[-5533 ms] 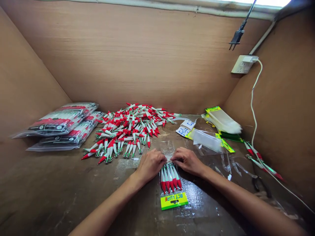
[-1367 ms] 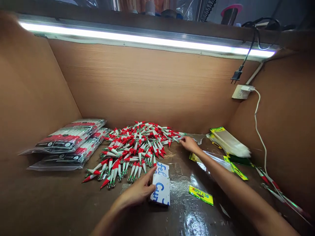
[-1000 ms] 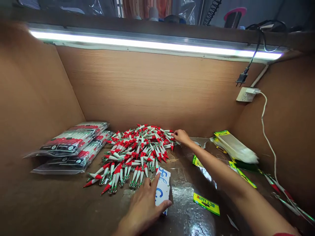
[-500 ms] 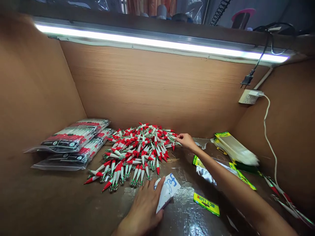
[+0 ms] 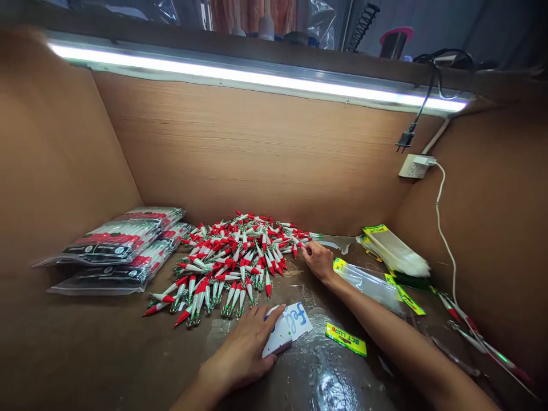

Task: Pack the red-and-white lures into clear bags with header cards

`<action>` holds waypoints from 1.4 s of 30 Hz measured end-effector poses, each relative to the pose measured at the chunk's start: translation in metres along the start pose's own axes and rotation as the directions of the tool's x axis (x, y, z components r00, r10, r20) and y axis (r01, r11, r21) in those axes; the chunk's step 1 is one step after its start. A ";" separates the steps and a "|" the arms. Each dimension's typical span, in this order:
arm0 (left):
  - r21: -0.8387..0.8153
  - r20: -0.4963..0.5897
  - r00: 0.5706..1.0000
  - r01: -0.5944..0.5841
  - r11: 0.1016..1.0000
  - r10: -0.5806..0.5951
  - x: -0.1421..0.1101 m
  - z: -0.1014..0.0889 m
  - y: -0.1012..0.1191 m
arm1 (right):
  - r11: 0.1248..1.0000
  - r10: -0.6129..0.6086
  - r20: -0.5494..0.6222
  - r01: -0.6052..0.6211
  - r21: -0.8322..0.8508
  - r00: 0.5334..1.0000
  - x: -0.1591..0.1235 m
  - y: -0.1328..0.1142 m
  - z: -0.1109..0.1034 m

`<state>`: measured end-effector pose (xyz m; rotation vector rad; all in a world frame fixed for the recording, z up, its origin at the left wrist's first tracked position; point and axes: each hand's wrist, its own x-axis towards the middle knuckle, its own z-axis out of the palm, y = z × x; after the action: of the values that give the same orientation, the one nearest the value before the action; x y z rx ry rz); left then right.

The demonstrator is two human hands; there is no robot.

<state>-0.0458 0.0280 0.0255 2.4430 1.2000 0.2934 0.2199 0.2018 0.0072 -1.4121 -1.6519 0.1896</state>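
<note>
Brown tabletop [image 5: 158,357], hands [image 5: 244,345] apart, right one [image 5: 319,260] farther forward

A blue-lettered white block [image 5: 290,329] lies near heaped red-and-white lures [image 5: 243,251].

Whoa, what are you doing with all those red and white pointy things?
A person's left hand is holding a white block with blue writing on the table. Their right hand is at the right edge of the big pile of fishing lures; I can't tell if it's gripping one. A yellow-and-green BCT LURE card lies nearby, and packed plastic bags are stacked left of the pile.
</note>
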 end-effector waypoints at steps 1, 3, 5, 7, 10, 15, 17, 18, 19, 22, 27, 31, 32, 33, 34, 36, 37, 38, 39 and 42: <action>-0.010 0.001 1.000 -0.004 1.000 0.004 0.000 -0.001 0.000 | 0.999 0.020 -0.020 -0.019 0.036 1.000 0.005 -0.003 0.004; -0.032 0.013 1.000 -0.015 0.999 0.015 -0.001 -0.005 -0.001 | 0.990 0.069 -0.044 -0.063 0.124 0.997 0.016 -0.009 0.008; -0.057 0.035 0.999 -0.035 0.998 0.037 -0.002 -0.008 -0.001 | 0.968 0.119 -0.029 -0.110 0.228 0.992 0.022 -0.014 0.008; -0.078 0.060 0.996 -0.062 0.995 0.067 -0.003 -0.009 -0.003 | 0.929 0.164 0.030 -0.164 0.331 0.986 0.020 -0.017 0.003; -0.086 0.081 0.993 -0.081 0.993 0.088 -0.004 -0.009 -0.007 | 0.853 0.220 0.167 -0.273 0.446 0.961 -0.001 -0.020 -0.016; -0.110 0.075 0.992 -0.093 0.990 0.102 -0.004 -0.010 -0.015 | 0.729 0.271 0.334 -0.419 0.541 0.903 -0.048 -0.022 -0.063; -0.138 0.055 0.994 -0.089 0.986 0.098 -0.002 -0.010 -0.016 | 0.629 0.296 0.400 -0.492 0.602 0.868 -0.064 -0.026 -0.079; -0.163 0.022 0.996 -0.078 0.984 0.082 0.001 -0.008 -0.015 | 0.561 0.308 0.433 -0.530 0.636 0.847 -0.073 -0.028 -0.085; -0.207 -0.032 0.998 -0.057 0.977 0.052 0.004 -0.006 -0.013 | 0.486 0.319 0.470 -0.568 0.664 0.823 -0.083 -0.032 -0.089; -0.532 -0.174 0.979 0.000 0.846 -0.110 0.017 0.007 0.000 | 0.311 0.318 0.584 -0.664 0.680 0.747 -0.118 -0.049 -0.088; -0.977 -0.085 0.970 -0.036 0.212 -0.229 0.030 0.030 0.025 | 0.237 0.234 0.752 -0.786 0.571 0.617 -0.172 -0.079 -0.059; -0.994 -0.075 0.943 -0.044 0.103 -0.323 0.028 0.030 0.029 | 0.494 0.241 0.609 -0.635 0.594 0.756 -0.166 -0.090 -0.045; -0.991 -0.087 0.944 -0.048 0.128 -0.318 0.027 0.028 0.029 | 0.569 0.243 0.531 -0.562 0.600 0.812 -0.158 -0.092 -0.046; -0.985 -0.105 0.946 -0.055 0.166 -0.308 0.027 0.025 0.030 | 0.633 0.235 0.465 -0.498 0.593 0.853 -0.149 -0.095 -0.047; -0.976 -0.123 0.948 -0.062 0.211 -0.292 0.026 0.022 0.030 | 0.679 0.219 0.431 -0.454 0.577 0.875 -0.141 -0.098 -0.050; -0.952 -0.154 0.954 -0.073 0.297 -0.259 0.025 0.017 0.032 | 0.721 0.180 0.445 -0.425 0.547 0.877 -0.128 -0.105 -0.054; -0.942 -0.164 0.955 -0.078 0.326 -0.246 0.024 0.015 0.033 | 0.722 0.162 0.470 -0.429 0.543 0.868 -0.123 -0.109 -0.056; -0.935 -0.169 0.957 -0.081 0.345 -0.234 0.024 0.014 0.034 | 0.714 0.150 0.494 -0.440 0.545 0.856 -0.120 -0.112 -0.056; -0.928 -0.173 0.959 -0.083 0.363 -0.224 0.024 0.013 0.034 | 0.706 0.143 0.512 -0.450 0.547 0.847 -0.118 -0.115 -0.056; -0.900 -0.185 0.963 -0.086 0.428 -0.195 0.022 0.013 0.034 | 0.714 0.134 0.524 -0.448 0.537 0.841 -0.116 -0.117 -0.052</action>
<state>-0.0040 0.0240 0.0293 1.3895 0.8346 0.9935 0.1653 0.0433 0.0484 -1.1124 -1.4616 1.2538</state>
